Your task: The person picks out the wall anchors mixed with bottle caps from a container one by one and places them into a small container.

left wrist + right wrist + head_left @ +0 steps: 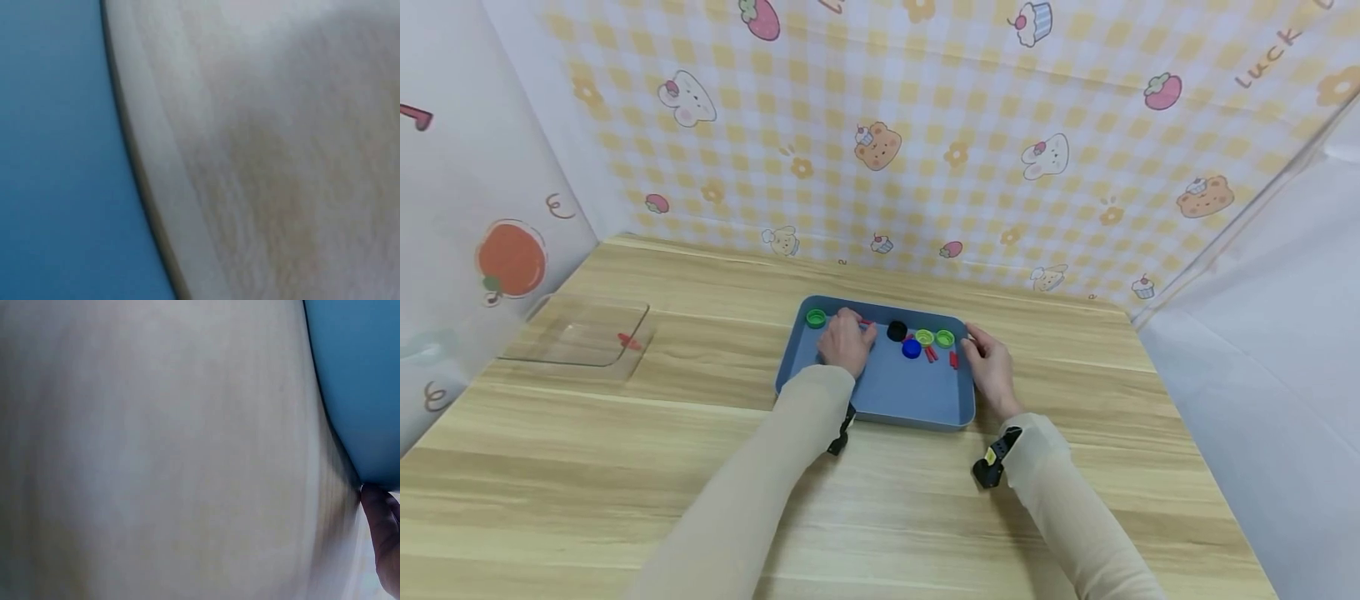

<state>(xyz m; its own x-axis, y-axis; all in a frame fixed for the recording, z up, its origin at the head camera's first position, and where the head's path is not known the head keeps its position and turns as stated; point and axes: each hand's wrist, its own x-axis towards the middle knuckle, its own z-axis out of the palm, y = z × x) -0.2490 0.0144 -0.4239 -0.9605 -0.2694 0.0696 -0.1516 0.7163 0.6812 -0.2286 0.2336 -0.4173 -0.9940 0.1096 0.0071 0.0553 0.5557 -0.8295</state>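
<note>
A blue-grey tray [895, 392] lies on the table in the head view. My left hand [846, 342] reaches down inside its left part, back upward; the fingertips, and whatever is under them, are hidden. At the tray's right rim, my right hand [991, 367] grips the wall between thumb and fingers. Inside are a green bottle cap [816, 318], a black cap [897, 331], a blue cap [912, 348] and two yellow-green caps [945, 338]. Several small red pieces [953, 360] lie among them, one beside the left hand. The left wrist view shows only tray and tabletop.
A clear plastic box [572, 333] stands on the left side of the wooden table [715, 333], with a small red piece [628, 342] seen at its right side. Behind the table hangs a yellow-checked cloth [820, 192].
</note>
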